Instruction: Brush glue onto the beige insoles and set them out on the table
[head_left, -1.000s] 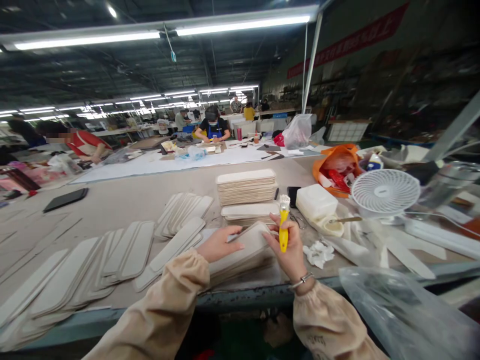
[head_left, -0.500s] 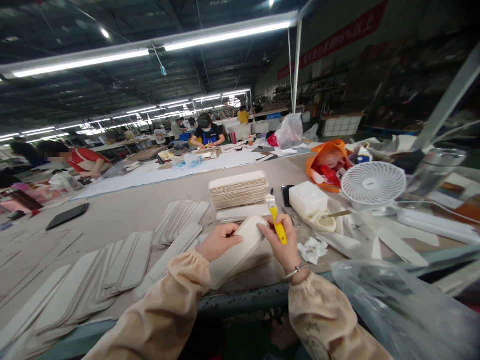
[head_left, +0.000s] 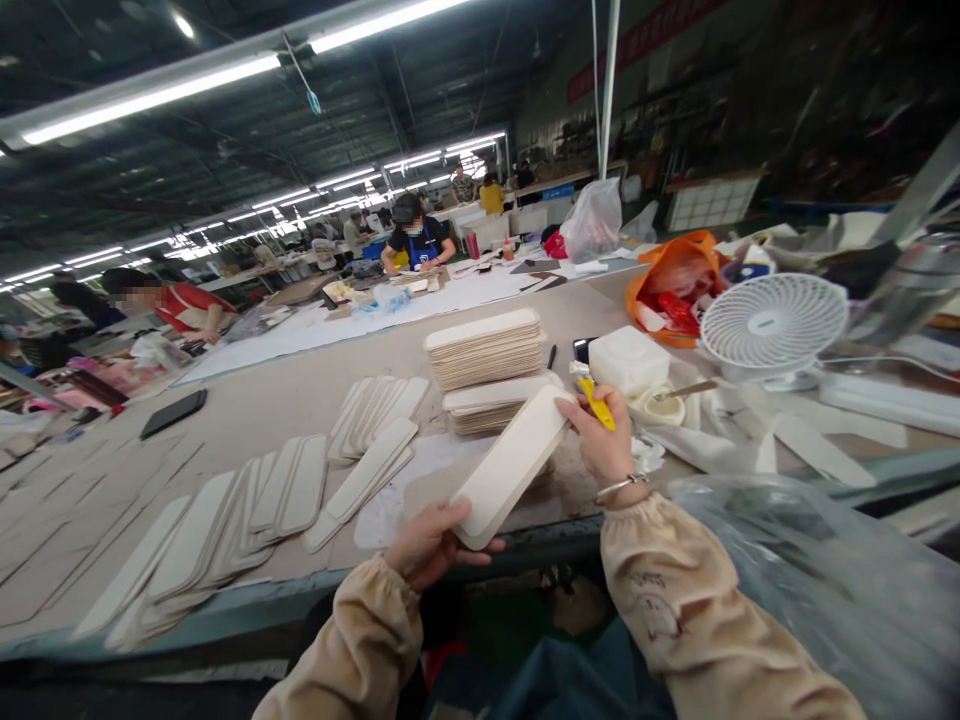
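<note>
A long cream panel with rounded ends (head_left: 510,460) is held at a slant between my two hands, over the near edge of the table. My left hand (head_left: 435,545) grips its lower end, thumb on top and fingers underneath. At the upper end, my right hand (head_left: 604,435) pinches the panel. Tucked in the same hand is a small yellow-handled brush (head_left: 598,402) with a pale head. Behind the panel stand two stacks of similar panels, a taller stack (head_left: 487,355) and a lower stack (head_left: 495,405). Overlapping panels (head_left: 217,520) fan out to the left.
To the right are a white plastic container (head_left: 628,360), a white fan (head_left: 772,320), an orange bag (head_left: 675,285) and scraps of pale material. Clear plastic sheeting (head_left: 795,560) hangs at the near right edge. A dark tablet-like object (head_left: 172,413) lies left. Co-workers sit across the table.
My left hand has slid down to the panel's lower end, and my right hand has moved right and up with the other end. The panel is lifted off the pile. The view has shifted.
</note>
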